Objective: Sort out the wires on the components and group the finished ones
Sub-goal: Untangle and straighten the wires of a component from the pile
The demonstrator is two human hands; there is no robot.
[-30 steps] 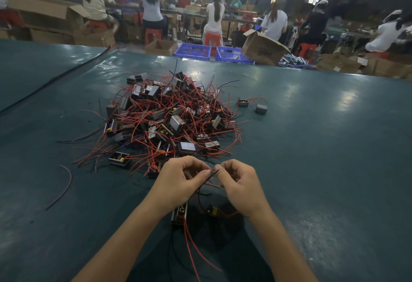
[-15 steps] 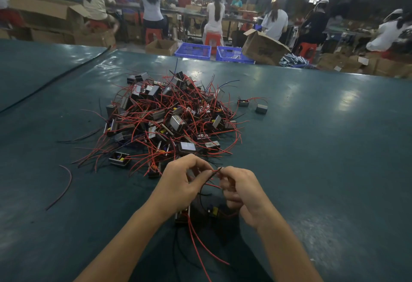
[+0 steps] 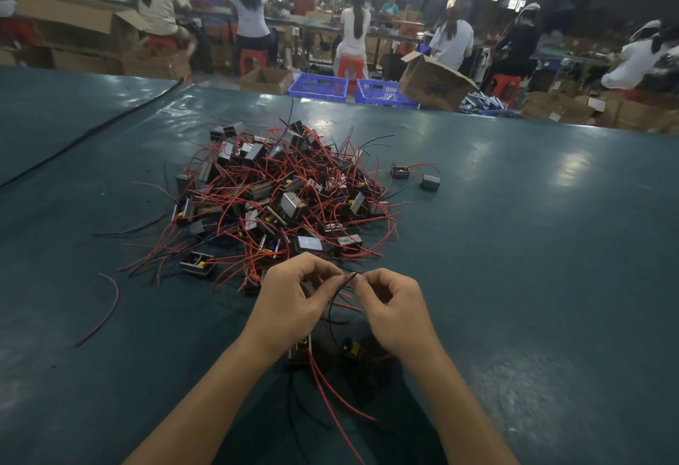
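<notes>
No legible text or labels

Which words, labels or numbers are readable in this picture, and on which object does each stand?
Tilted brown cardboard box beyond the green table: dark print on its side, too blurred to read.
Small metal components in the red-wired pile: no readable label.
Thin black wire pinched by left hand and right hand: no print visible.
No legible text anywhere.

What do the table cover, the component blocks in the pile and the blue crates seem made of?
Table cover: probably vinyl or rubber sheet, dark green, glossy; it mirrors the lights. Component blocks: apparently metal-cased; flat silver faces catch light. Blue crates: likely moulded plastic, with lattice walls.
</notes>
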